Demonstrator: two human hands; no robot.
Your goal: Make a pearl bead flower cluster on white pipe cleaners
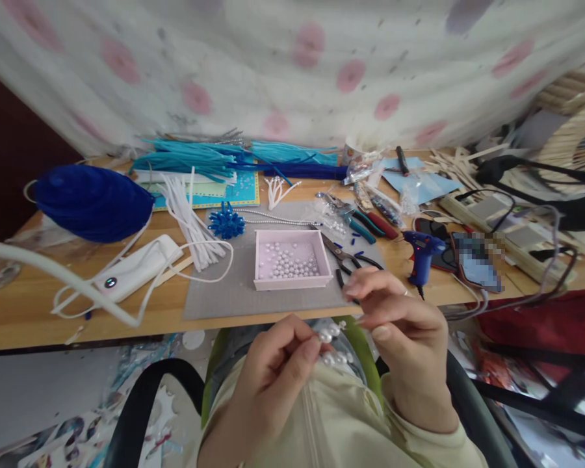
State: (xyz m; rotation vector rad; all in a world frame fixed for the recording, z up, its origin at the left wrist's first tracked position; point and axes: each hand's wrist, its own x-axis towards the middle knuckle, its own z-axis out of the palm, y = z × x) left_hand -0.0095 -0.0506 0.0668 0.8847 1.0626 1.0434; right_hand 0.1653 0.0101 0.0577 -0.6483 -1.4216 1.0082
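Note:
Above my lap, my left hand [285, 364] pinches short strands of white pearl beads [329, 333] between thumb and forefinger. Two short rows of beads stick out to the right of its fingertips. Close to the end of the upper row is my right hand [404, 331], its thumb and a finger drawn together and another finger raised above. Whatever those fingertips hold is too fine to make out. Just beyond the hands, a pale pink box [292, 283] on the grey mat [219, 300] holds loose pearl beads [295, 265].
Black-handled pliers [344, 253] and a blue glue gun [423, 253] lie right of the box. To its left are a blue tinsel flower [227, 221], white pipe cleaners [190, 224], a white device [139, 266] with a cable and a large blue bundle [92, 201].

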